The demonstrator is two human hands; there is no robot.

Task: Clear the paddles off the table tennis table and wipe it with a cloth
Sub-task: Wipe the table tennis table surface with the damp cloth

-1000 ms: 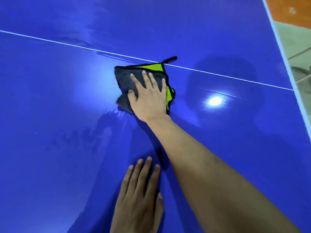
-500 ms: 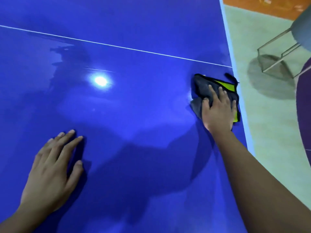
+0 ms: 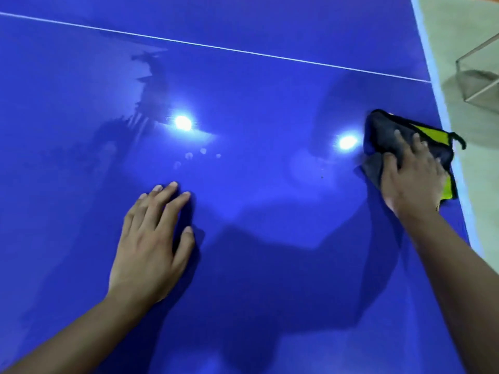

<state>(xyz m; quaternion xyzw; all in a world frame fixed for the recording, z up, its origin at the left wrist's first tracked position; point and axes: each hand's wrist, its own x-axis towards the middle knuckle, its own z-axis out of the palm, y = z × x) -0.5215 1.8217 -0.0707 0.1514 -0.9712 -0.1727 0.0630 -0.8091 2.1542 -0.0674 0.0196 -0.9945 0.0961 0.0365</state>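
While pressing the grey-and-yellow cloth (image 3: pixel 384 130) onto the table (image 3: pixel 243 90) beside its right edge with the flat, uncurled right hand (image 3: pixel 413 182), sweep leftward in overlapping strokes toward the smudges (image 3: pixel 189 156) below the glare (image 3: pixel 183 122); lean lightly on the open left hand (image 3: pixel 151 247), palm down, holding nothing.

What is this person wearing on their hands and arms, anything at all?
Nothing that shows. The left hand and the right hand are bare: no gloves, rings, watch or bracelet. Both forearms are uncovered right up to the picture's edge, so no sleeve is in view.
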